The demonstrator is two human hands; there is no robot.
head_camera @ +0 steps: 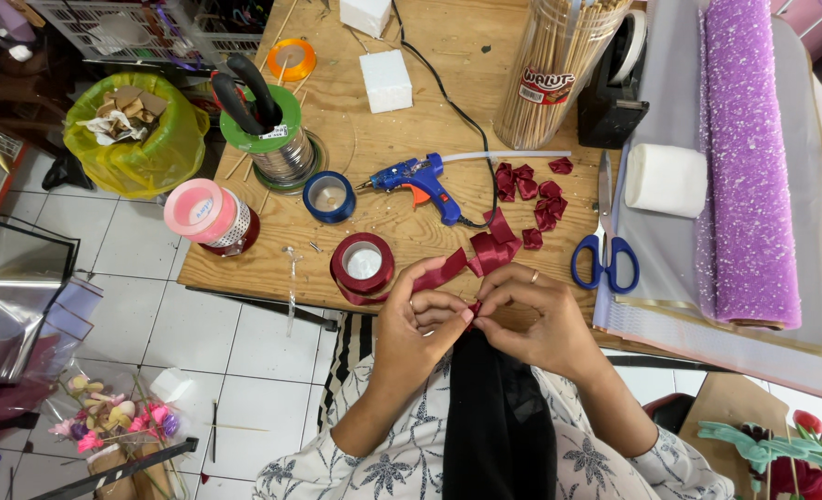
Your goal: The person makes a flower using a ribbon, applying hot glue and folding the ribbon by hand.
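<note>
Both hands are pinching a dark red ribbon [467, 262] at the near edge of the wooden table [429, 102]. The left hand [417, 324] is closing its thumb and fingers on the strip's near end, and the right hand [533, 319] is meeting it fingertip to fingertip, gripping the same end; the exact fold between them is probably hidden by the fingers. From the grip the ribbon is running up and right into a loose loop, and left to its red spool [363, 267] lying just beside the left hand. Finished red ribbon pieces [531, 194] are lying beyond the loop, near a blue glue gun [420, 181]. Blue-handled scissors [604, 245] are resting to the right of the right hand.
</note>
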